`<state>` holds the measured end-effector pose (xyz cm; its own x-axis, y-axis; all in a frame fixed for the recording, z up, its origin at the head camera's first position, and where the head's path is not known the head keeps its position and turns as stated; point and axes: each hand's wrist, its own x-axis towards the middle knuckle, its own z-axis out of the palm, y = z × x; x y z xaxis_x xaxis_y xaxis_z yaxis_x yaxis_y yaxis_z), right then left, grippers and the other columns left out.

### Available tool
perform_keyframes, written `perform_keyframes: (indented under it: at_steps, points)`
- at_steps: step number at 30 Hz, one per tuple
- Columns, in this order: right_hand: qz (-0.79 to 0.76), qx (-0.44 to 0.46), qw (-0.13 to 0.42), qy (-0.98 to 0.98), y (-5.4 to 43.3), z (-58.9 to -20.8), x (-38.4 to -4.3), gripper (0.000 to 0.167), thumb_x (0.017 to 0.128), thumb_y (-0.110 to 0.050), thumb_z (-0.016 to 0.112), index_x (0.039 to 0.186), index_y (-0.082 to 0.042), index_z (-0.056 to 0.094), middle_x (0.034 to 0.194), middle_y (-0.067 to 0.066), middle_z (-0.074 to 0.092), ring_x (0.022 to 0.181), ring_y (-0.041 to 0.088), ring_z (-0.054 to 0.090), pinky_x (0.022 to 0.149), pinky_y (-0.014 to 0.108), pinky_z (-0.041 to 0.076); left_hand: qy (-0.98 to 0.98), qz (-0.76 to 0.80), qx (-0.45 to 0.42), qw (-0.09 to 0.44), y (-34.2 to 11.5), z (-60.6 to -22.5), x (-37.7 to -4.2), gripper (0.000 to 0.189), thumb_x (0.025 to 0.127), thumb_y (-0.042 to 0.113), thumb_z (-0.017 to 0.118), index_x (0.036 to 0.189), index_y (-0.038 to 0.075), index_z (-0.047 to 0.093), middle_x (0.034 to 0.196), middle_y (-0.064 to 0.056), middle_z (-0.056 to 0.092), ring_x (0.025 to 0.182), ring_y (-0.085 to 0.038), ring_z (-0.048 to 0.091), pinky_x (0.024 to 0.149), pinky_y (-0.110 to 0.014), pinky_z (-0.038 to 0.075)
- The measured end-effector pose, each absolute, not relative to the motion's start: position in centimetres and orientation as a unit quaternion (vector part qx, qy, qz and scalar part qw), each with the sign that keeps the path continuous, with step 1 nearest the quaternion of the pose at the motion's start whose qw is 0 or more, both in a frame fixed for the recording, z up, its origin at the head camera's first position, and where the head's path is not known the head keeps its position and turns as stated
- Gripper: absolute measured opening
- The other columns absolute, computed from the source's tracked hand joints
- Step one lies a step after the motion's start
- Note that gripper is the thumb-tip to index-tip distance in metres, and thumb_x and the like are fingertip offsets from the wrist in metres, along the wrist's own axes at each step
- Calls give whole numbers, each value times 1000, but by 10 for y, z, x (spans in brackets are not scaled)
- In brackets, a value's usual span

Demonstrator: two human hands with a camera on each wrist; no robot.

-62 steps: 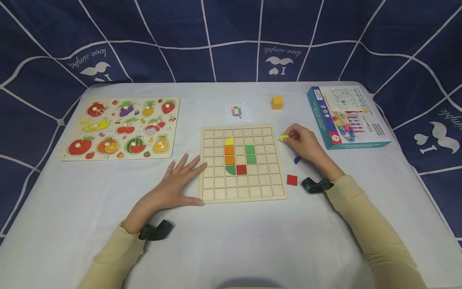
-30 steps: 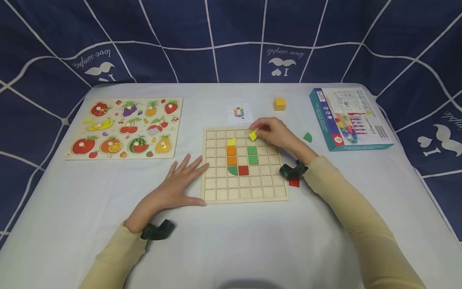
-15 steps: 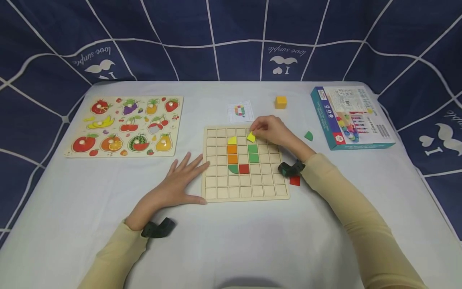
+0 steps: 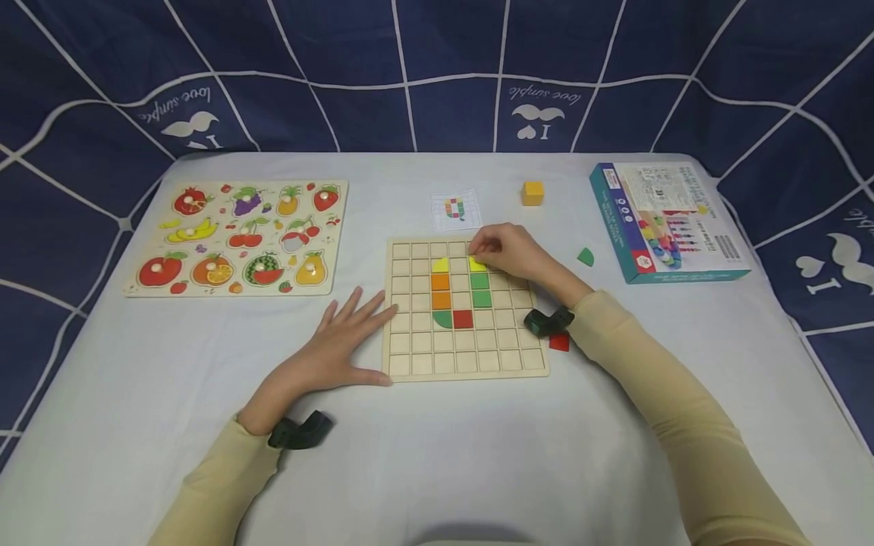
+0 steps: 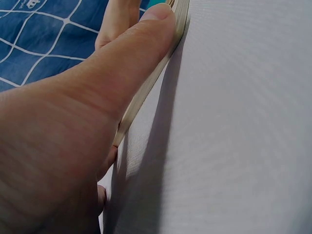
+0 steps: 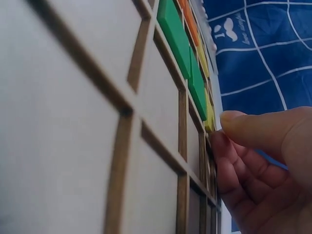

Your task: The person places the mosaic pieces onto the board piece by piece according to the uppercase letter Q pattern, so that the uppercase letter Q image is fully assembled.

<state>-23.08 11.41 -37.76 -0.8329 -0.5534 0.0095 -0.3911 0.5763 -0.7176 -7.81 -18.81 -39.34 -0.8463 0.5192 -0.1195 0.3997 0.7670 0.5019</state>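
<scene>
My left hand lies spread on the tablecloth, its fingertips and thumb touching the left edge of a wooden grid board. At the board's upper part is my right hand, fingers loosely bent. Its thumb and fingertips are right at a yellow tile lying in a cell, partly covered by the hand. In the right wrist view that yellow tile lies beyond two green tiles. Orange tiles, a red tile, a green quarter-round tile and another yellow tile sit in other cells.
Behind the board lies a pattern card, with a yellow cube to its right. A fruit puzzle lies left, a box right. A loose green piece and red tile lie beside the board.
My right hand has carried the yellow tile from right of the board to the upper cell. The tile has turned from slanted to squared with the cell. My left hand stays put.
</scene>
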Motion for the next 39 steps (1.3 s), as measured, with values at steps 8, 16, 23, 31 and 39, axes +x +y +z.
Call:
perform_keyframes:
  at_steps: [8, 16, 23, 31, 39]
  points:
    - [-406, -239, 85, 878, 135, -374, -223, 10, 87, -6, 65, 97, -4, 68, 87, 6, 63, 79, 19, 54, 74, 32, 44, 933, 231, 241, 134, -187, -392, -78, 106, 64, 61, 76, 149, 19, 28, 155, -6, 12, 139, -28, -10, 105, -56, -6]
    - [-457, -142, 11, 878, 200, -368, -198, 18, 93, -8, 58, 107, 1, 65, 110, 13, 62, 107, 24, 53, 93, 40, 42, 931, 235, 245, 134, -185, -394, -78, 104, 65, 60, 75, 149, 19, 28, 155, -6, 12, 139, -28, -10, 105, -56, -6]
    - [-427, -67, 9, 902, 231, -370, -178, 32, 93, -3, 54, 125, 0, 56, 135, 18, 45, 129, 33, 34, 104, 48, 27, 933, 231, 243, 134, -186, -392, -77, 105, 65, 59, 76, 149, 19, 28, 155, -6, 11, 139, -29, -10, 105, -56, -6]
    - [-383, -59, 21, 922, 235, -383, -182, 39, 89, 4, 56, 128, 1, 53, 133, 22, 45, 122, 36, 42, 96, 47, 38, 932, 233, 243, 134, -187, -392, -78, 104, 65, 60, 75, 149, 19, 27, 155, -5, 11, 139, -29, -10, 104, -56, -6]
    - [-363, -62, -21, 930, 237, -390, -188, 33, 85, 8, 59, 118, 5, 60, 110, 24, 55, 92, 34, 50, 78, 43, 42, 932, 231, 246, 131, -187, -392, -78, 104, 66, 60, 75, 149, 19, 27, 155, -6, 11, 139, -29, -10, 104, -57, -6]
